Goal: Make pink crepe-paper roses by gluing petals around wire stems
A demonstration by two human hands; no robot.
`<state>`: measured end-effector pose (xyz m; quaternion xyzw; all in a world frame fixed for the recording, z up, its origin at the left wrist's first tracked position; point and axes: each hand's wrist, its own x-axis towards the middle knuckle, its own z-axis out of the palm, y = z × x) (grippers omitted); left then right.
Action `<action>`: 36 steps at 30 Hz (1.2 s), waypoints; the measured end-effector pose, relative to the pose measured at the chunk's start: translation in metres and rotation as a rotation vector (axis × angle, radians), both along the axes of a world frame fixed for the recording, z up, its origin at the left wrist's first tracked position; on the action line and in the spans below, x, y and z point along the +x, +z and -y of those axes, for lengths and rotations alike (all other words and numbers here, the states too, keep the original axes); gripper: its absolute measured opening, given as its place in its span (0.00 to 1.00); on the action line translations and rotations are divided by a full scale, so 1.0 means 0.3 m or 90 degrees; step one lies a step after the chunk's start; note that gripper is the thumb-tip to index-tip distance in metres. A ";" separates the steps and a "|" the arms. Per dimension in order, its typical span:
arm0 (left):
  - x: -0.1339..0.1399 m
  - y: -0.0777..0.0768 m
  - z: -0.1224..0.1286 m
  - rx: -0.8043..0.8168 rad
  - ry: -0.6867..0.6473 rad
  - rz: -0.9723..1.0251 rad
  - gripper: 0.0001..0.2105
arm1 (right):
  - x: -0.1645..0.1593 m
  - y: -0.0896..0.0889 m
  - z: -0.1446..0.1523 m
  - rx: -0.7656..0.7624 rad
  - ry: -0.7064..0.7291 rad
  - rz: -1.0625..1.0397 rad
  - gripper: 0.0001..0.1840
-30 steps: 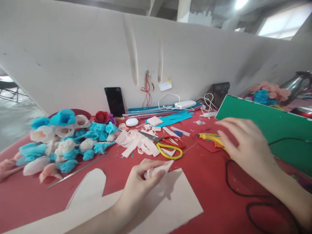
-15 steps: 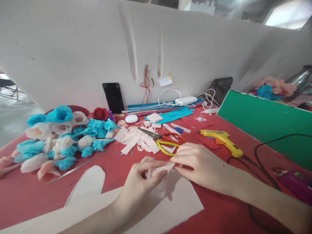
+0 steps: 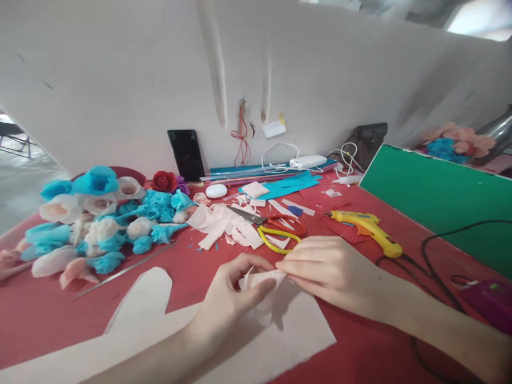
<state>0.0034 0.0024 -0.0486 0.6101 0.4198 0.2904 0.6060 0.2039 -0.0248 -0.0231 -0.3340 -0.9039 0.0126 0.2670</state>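
Note:
A curled piece of pale crepe paper is pinched between both hands. My left hand is closed around its near side, thumb lying along the paper. At the paper's right end the fingers of my right hand press together; the fingertips are partly hidden. Below lies a large pale paper sheet on the red table, with a rounded cut-out paper piece left of my hands. Scissors with red and yellow handles rest just beyond my hands among pale paper scraps.
Blue, white and pink paper flowers are heaped on the left, beside a thin metal rod. A yellow glue gun lies to the right near a green board. A black phone leans on the back wall.
Hands and paper stay nearly in place; the right fingers shift slightly at the paper's end. The view has moved a little.

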 end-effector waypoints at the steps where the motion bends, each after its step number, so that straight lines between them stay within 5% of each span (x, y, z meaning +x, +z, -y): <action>1: 0.000 0.000 0.001 -0.009 -0.003 0.006 0.12 | 0.000 0.002 0.000 0.010 0.009 0.003 0.10; 18: -0.005 -0.008 -0.008 -0.100 -0.062 0.092 0.13 | -0.007 0.016 0.012 0.313 0.076 0.101 0.16; 36: -0.006 -0.016 -0.002 -0.129 -0.054 0.146 0.12 | -0.002 0.002 0.008 0.320 0.091 0.119 0.16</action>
